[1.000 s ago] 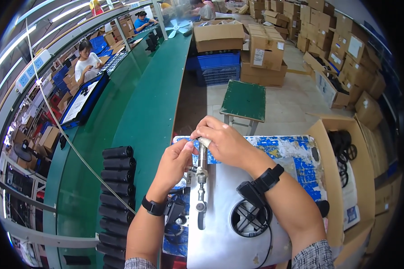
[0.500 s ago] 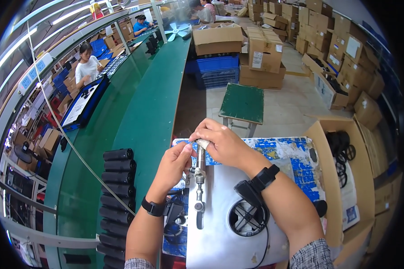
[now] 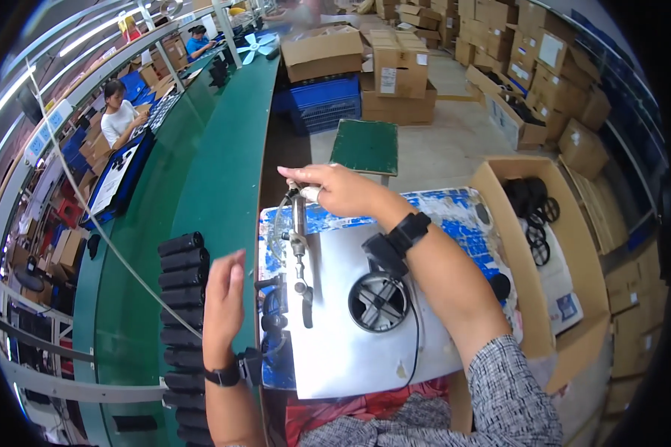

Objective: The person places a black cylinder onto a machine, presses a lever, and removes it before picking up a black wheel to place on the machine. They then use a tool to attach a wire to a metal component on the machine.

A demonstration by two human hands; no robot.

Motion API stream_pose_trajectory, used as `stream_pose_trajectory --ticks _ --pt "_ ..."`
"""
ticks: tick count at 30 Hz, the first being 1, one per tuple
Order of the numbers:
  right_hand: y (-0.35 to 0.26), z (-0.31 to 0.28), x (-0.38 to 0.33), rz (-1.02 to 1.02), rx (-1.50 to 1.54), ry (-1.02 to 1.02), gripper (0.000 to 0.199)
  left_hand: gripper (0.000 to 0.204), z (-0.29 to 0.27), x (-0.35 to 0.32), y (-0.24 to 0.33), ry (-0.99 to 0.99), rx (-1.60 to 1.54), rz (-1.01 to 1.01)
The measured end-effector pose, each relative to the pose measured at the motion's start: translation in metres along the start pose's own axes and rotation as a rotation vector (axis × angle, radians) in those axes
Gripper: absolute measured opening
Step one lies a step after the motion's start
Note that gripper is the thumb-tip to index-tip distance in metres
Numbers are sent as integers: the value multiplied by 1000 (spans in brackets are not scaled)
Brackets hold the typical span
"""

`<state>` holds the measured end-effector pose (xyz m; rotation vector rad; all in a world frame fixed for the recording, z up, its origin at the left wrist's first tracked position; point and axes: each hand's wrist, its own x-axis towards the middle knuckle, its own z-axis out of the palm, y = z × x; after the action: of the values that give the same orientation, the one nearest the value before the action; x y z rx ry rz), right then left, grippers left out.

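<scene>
A metal clamp fixture with a slim cylinder (image 3: 299,216) stands on a shiny metal sheet (image 3: 335,357) in front of me. My right hand (image 3: 339,188) is over the cylinder's far end, fingers stretched to the left; a white wrapping shows on one digit. Whether it presses on the fixture I cannot tell. To the left of the sheet, my left hand (image 3: 224,298) is raised with nothing in it, fingers up and thumb apart. A black spoked wheel (image 3: 379,302) lies on the sheet, below my right wrist. Both wrists carry black strapped devices, the right one with a cable.
Black cylindrical parts (image 3: 181,279) lie in a row on the green bench (image 3: 220,175) at left. An open carton (image 3: 581,298) with black wheels stands at right. Beyond the worktable are a green stool (image 3: 364,146) and stacked cartons (image 3: 400,63). A co-worker (image 3: 119,115) sits across the bench.
My left hand has come away from the fixture, down and to the left. My right hand's fingers have straightened over the cylinder's end. The whole view has shifted.
</scene>
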<state>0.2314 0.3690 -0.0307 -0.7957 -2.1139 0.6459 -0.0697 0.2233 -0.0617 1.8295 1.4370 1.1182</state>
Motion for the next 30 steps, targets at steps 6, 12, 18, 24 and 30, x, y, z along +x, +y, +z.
stream_pose_trajectory --ticks 6,12,18,24,30 --pt "-99 -38 -33 207 -85 32 37 39 -4 -55 -57 -180 353 22" --pt "-132 -11 -181 153 -481 -61 86 45 -1 -57 -66 -166 433 6" --pt "-142 18 -220 443 -440 38 125 48 25 -33 -94 -38 414 190" --pt "-133 30 -223 360 -364 112 125 46 32 -27 -74 -148 299 80" --pt "-133 32 -224 373 -332 120 125 41 27 -38 -71 -109 287 65"
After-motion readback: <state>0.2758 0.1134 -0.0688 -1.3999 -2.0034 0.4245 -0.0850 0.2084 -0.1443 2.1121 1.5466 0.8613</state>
